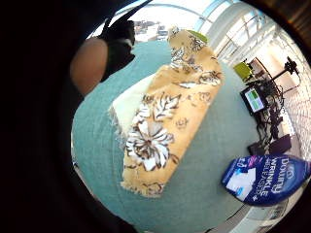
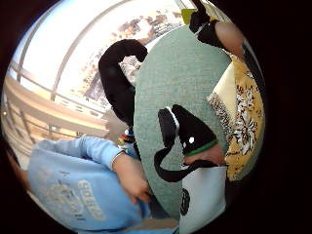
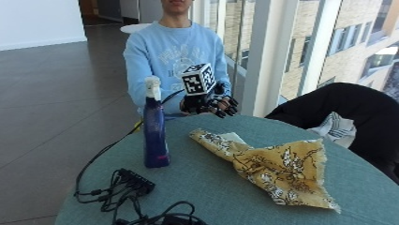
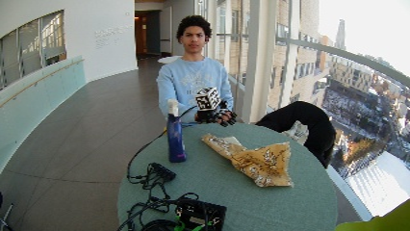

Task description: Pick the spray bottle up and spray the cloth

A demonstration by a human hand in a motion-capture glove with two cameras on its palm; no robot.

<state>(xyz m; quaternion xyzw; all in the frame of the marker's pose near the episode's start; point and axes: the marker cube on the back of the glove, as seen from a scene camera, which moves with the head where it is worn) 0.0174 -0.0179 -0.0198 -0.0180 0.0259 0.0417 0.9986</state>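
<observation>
While hovering at the desk [image 3: 205,187] edge well behind the spray bottle [image 3: 154,129], right hand [image 3: 209,104] empty, fingers [image 3: 225,110] loosely curled; risks toppling that tall bottle, cloth [image 3: 274,168] beside it.

spray bottle [image 3: 154,126] upright on table [image 3: 205,187], cloth [image 3: 274,168] beside it, apart

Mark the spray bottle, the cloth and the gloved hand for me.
spray bottle [image 3: 155,136]: outside view, middle of the blue body.
cloth [image 3: 274,171]: outside view, middle of the yellow floral fabric.
hand [image 3: 209,104]: outside view, knuckles of the black glove.
</observation>
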